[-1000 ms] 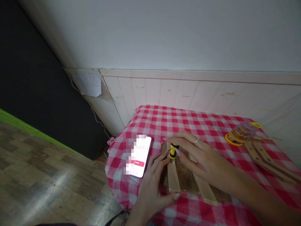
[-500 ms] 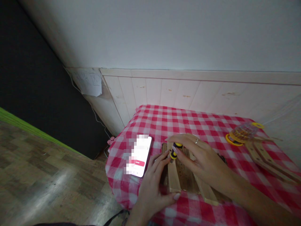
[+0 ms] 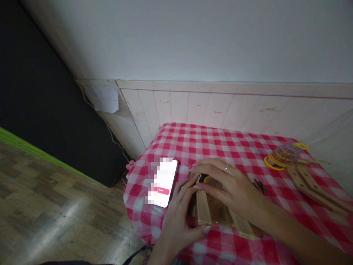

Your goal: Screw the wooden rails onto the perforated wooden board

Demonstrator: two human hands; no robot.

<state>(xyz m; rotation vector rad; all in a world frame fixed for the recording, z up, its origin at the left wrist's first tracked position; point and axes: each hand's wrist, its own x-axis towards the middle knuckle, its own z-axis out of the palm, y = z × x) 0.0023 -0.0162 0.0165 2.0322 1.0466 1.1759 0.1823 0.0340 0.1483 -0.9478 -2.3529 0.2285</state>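
My right hand [image 3: 223, 180] is closed around a stubby yellow-and-black screwdriver [image 3: 203, 178], held over the far end of a pale wooden slat [image 3: 203, 209]. My left hand [image 3: 179, 217] grips that slat from the left, fingertips beside the screwdriver and thumb near the slat's close end. The screwdriver's tip is hidden by my fingers. Both this slat and a second pale slat [image 3: 242, 225] lie across a darker brown wooden board [image 3: 219, 211]. Part of the second slat is covered by my right hand.
Left of my hands lies a lit phone [image 3: 167, 184]. Beyond my right wrist is a small pile of dark screws [image 3: 259, 187]. A clear, yellow-trimmed container of bits [image 3: 284, 156] and drilled wooden pieces [image 3: 309, 186] rest at right on the checked tablecloth [image 3: 220, 138].
My right hand has turned and shifted slightly left with the screwdriver, whose handle now shows less. The dark screws have come into fuller view. My left hand has stayed in place.
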